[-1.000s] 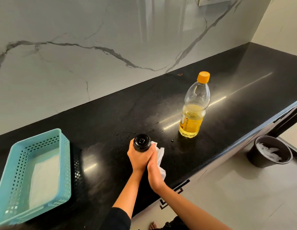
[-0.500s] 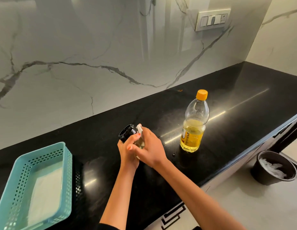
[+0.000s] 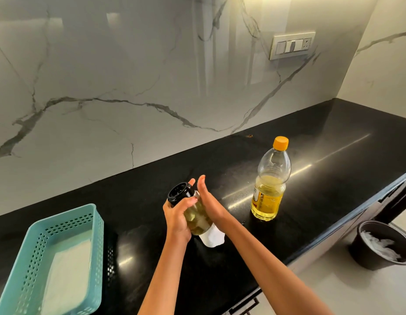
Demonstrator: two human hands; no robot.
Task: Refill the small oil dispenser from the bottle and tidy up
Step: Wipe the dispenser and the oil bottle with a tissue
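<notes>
While left hand (image 3: 176,218) grips dispenser (image 3: 197,217), right hand (image 3: 210,203) presses tissue (image 3: 212,237) against it

The countertop (image 3: 333,137) and the cap of the dispenser (image 3: 194,213) are black. The bottle (image 3: 271,185) at 3 o'clock shows yellow oil and an orange cap; the basket (image 3: 96,246) at 8 o'clock is teal with punched holes.

Both forearms angle up and converge, left hand (image 3: 177,215) wraps fingers and thumb round the tilted oil dispenser (image 3: 197,215), right hand (image 3: 210,202) flat, fingers straight and pointing away, palm against its side.
</notes>
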